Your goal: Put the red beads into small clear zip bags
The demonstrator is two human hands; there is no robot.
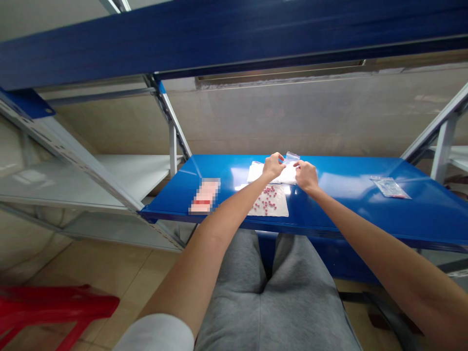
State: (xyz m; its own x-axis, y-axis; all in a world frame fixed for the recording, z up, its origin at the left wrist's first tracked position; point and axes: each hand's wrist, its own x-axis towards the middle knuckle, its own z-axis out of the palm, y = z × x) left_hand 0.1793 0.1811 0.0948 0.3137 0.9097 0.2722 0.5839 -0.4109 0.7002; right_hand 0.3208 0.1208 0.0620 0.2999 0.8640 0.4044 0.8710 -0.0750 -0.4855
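Both of my arms reach forward over a blue shelf (340, 209). My left hand (273, 166) and my right hand (306, 176) pinch the two sides of a small clear plastic bag (291, 165), held just above the shelf. Under the hands lies a stack of clear bags (256, 171). Nearer to me a white sheet (272, 204) carries several small red beads (268, 197). The fingers of both hands are closed on the bag.
A blurred pink and red card (204, 196) lies on the shelf's left part. A filled clear bag (390, 187) rests at the right. Grey rack posts (173, 146) and white shelves (139, 170) stand to the left, a red stool (54, 312) on the floor.
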